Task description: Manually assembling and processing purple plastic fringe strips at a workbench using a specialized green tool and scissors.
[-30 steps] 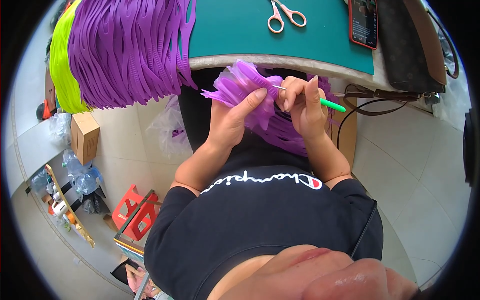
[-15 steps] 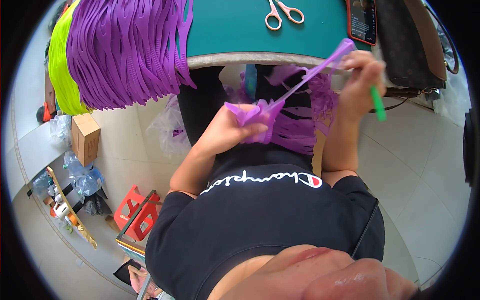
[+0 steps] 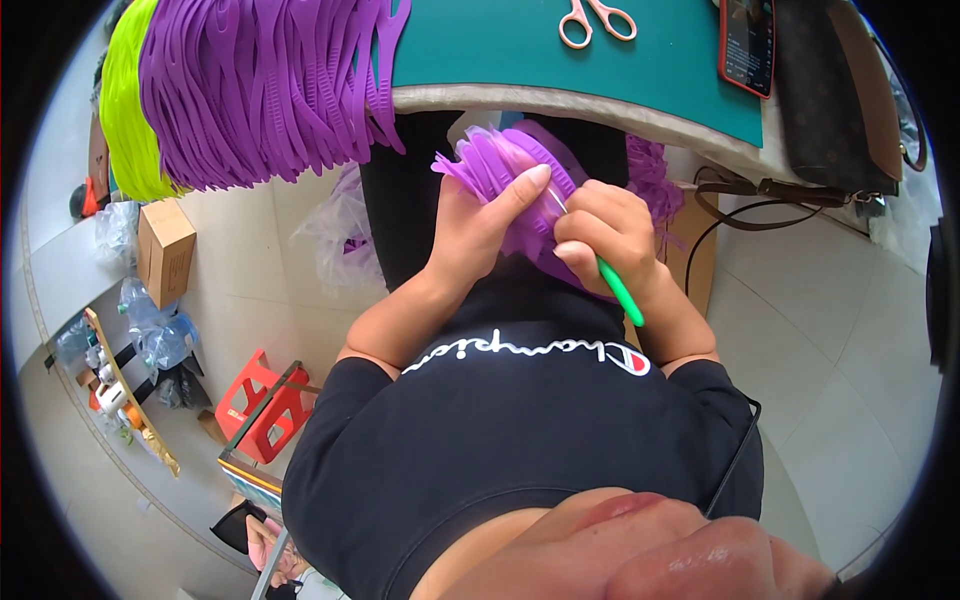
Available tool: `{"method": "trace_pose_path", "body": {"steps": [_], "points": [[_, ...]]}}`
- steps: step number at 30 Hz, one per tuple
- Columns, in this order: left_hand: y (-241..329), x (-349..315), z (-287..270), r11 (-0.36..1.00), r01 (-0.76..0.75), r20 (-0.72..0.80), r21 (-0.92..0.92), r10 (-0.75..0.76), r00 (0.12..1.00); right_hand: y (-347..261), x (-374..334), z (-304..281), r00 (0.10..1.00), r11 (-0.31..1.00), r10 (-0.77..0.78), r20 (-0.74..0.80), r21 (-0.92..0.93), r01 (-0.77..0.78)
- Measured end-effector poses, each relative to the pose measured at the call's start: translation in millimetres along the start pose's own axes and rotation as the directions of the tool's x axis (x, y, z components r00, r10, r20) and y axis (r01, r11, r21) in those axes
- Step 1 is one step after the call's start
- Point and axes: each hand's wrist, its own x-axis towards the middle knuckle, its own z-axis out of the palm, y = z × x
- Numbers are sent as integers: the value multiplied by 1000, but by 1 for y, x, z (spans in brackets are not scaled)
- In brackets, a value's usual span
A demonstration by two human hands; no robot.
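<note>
My left hand (image 3: 470,230) is closed around a bunch of purple rubbery straps (image 3: 490,160), its thumb pressed on top. At the right side of the bunch is my right hand (image 3: 612,228), its fingers wrapped round a slim tool with a green handle (image 3: 622,293). The tool's thin metal tip points into the straps near my left thumb; its exact kind does not show. Below my hands, more purple material hangs over my lap, partly hidden. A thick row of matching purple straps (image 3: 260,90) drapes over the table edge at the left.
Yellow-green straps (image 3: 125,110) hang beside the purple row. On the green table mat (image 3: 480,50) lie pink-handled scissors (image 3: 590,22) and a phone (image 3: 747,45). A brown bag (image 3: 835,110) sits at the right. A carton (image 3: 165,250) and red stool (image 3: 265,405) stand at the left.
My right hand has come down and left from the table edge to the bunch. The stretched translucent purple strip is no longer between my hands. My left hand has risen slightly with the straps.
</note>
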Motion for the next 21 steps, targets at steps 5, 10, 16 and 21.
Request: {"method": "trace_pose_path", "body": {"steps": [5,10,16,21], "points": [[-2,2,-1,997,-54,29,48,53,998,2,-2,4,999,998,18,-35,-60,-20],[-1,1,3,998,-45,10,43,45,999,1,-3,4,998,998,14,-54,-63,-17],[-3,2,3,992,-98,4,84,98,995,0,-2,4,996,993,53,-70,-100,-60],[-5,3,3,901,-258,41,349,261,965,-12,-3,1,896,896,442,44,-70,-439]]}}
